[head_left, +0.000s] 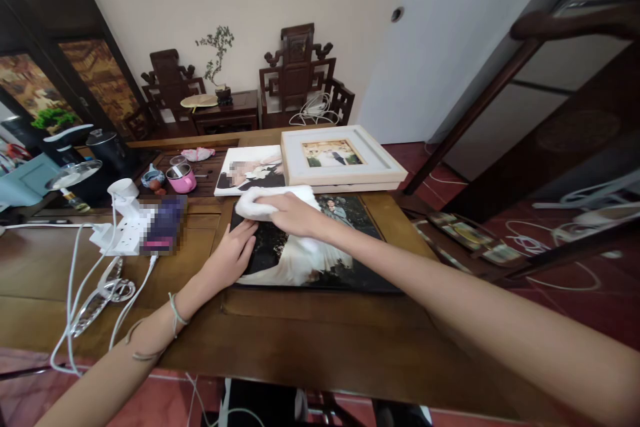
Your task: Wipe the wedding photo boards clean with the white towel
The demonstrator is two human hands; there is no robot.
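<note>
Head view, wooden table [320, 330], red floor [160, 401], right fingers [281, 203] clamping cloth [249, 207], left fingers [241, 232] apart

Large dark rectangular photo panel with white fabric cloth on top.
The panel [305, 263] lies flat, picture side up, showing a pale flowing gown against dark foliage, on the brown wooden table [310, 330]; the cloth [256, 204], bunched and soft-looking, covers part of its far edge.

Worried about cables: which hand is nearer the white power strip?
Left: the left hand is right of the white power strip, touching the photo panel; the right hand is farther right, holding a white cloth.
</note>
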